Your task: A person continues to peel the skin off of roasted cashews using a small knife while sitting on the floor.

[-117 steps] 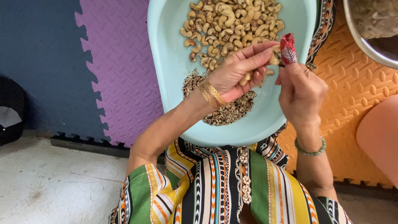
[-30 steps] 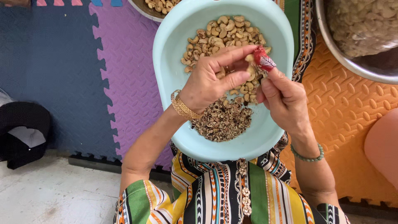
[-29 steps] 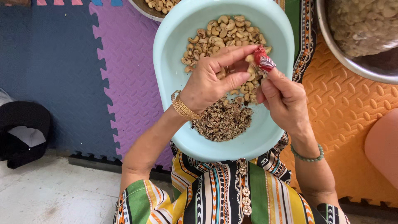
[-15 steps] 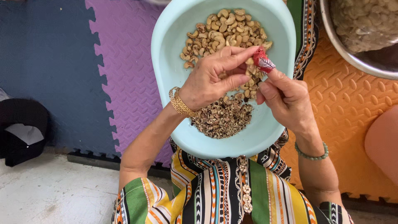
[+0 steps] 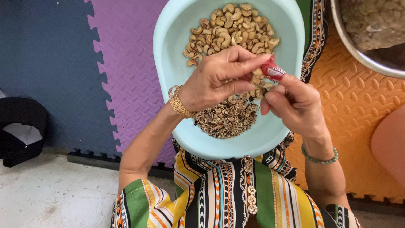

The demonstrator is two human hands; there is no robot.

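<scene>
So this is cashew peeling over a pale blue basin (image 5: 168,63) sitting on the lap, and judging by the piles it's somewhere in the middle, with a good stack left to do. The far half of the basin holds a heap of cashew nuts (image 5: 230,27) that mostly look tan with bits of skin on, and the near half has a darker mound of peeled skins (image 5: 225,120), so clearly a fair number have been done. The left hand (image 5: 213,80) is pinched shut with thumb and fingertips meeting just above the middle of the basin; it looks like there's a nut in there, but it's hidden by the fingers, so I can't tell for sure. The right hand (image 5: 295,103) is clenched around a small tool with a red-wrapped handle (image 5: 273,71), tip pointed at the left fingertips, basically touching. To the far right is a big metal bowl (image 5: 363,57) with pale stuff in it, possibly finished nuts, but it's too blurry to call. Everything's on coloured foam mats (image 5: 126,63).
</scene>
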